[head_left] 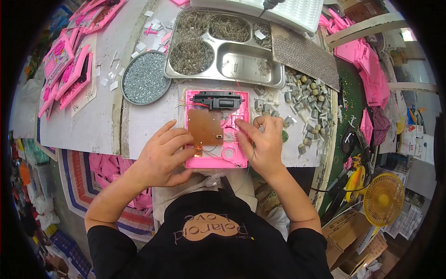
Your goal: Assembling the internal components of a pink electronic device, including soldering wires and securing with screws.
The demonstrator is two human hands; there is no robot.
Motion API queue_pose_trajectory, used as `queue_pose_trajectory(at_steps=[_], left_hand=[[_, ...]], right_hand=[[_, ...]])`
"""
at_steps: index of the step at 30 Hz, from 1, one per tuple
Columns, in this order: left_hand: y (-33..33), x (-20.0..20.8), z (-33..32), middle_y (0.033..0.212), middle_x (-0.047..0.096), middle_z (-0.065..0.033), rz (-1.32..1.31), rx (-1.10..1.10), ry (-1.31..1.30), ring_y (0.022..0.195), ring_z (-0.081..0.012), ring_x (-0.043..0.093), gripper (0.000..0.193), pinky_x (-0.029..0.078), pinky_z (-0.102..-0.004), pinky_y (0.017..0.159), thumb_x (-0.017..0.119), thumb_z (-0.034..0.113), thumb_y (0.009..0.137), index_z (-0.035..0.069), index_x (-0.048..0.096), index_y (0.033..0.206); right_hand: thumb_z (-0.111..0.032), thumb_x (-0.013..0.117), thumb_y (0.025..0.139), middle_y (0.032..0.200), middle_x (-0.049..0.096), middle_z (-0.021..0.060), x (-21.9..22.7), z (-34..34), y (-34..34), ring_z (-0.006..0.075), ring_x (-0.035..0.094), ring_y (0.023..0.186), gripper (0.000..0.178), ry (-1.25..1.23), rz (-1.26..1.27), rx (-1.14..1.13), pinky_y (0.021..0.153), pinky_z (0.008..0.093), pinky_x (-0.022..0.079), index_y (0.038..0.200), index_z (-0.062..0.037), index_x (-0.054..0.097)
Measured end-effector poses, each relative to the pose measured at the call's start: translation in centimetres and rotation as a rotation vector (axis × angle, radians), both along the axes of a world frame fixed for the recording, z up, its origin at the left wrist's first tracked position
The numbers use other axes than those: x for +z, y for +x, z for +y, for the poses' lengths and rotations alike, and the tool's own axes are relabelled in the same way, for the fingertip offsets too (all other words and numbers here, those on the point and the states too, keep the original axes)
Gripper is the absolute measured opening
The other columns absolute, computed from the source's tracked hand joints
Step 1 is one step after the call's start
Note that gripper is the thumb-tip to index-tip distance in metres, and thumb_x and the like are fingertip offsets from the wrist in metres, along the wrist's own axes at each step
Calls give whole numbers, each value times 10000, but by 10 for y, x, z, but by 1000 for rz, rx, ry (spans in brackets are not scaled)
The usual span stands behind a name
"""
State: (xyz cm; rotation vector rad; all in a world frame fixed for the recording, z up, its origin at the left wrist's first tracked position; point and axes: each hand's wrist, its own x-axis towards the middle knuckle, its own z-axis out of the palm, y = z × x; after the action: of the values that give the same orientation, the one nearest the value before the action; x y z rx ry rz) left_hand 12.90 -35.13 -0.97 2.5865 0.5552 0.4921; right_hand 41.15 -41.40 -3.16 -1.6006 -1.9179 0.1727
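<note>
A shallow pink plastic casing (216, 162) lies open on the table in front of me. Inside it sit a brown circuit board (203, 128), a black mechanism (218, 100) across the far end, and thin red wires. My left hand (162, 153) is at the casing's left edge, fingers spread and bent, some fingertips touching the edge beside the board. Over the right edge is my right hand (264, 145), with thumb and forefinger bent toward each other near the thin wires. Whatever is between those fingertips is too small to make out.
Beyond the casing stands a metal tray (225, 81) holding springs, beside a round dish of screws (146, 76). Small motors (306, 107) are scattered at the right. Pink assembled cases (69, 69) pile up at far left. A yellow fan (383, 200) stands at right.
</note>
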Motion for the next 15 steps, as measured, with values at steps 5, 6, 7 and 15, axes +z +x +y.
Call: queue_pose_trajectory(at_steps=[5,6,7,15], left_hand=[[-1,-27,-19,1153,620,-128,-94,136,18,1135,-329,622,439,497,-510,1056,858,227,651,59,692,1021],[0,-26,-21,1151,619,-127,-92,132,15,1131,-329,622,423,500,-505,1039,858,224,656,58,690,1007],[0,-23,-22,1148,619,-126,-90,128,12,1126,-328,623,408,503,-501,1021,858,222,661,56,687,992],[7,-4,-17,1098,622,-103,-53,120,-32,1088,-323,609,449,474,-499,965,887,217,652,77,674,1021]], right_hand=[[-154,804,783,869,538,57,-6,13,5,271,491,868,254,9,76,68,763,394,429,1035,-124,795],[-150,801,781,864,538,55,-8,14,8,270,491,863,250,28,74,89,759,391,429,1029,-123,795],[-147,799,778,859,537,53,-10,15,10,268,492,858,246,47,72,110,756,389,429,1023,-122,795],[-147,790,801,806,536,34,-9,3,24,261,509,773,206,-73,228,132,736,380,429,1000,-93,779]])
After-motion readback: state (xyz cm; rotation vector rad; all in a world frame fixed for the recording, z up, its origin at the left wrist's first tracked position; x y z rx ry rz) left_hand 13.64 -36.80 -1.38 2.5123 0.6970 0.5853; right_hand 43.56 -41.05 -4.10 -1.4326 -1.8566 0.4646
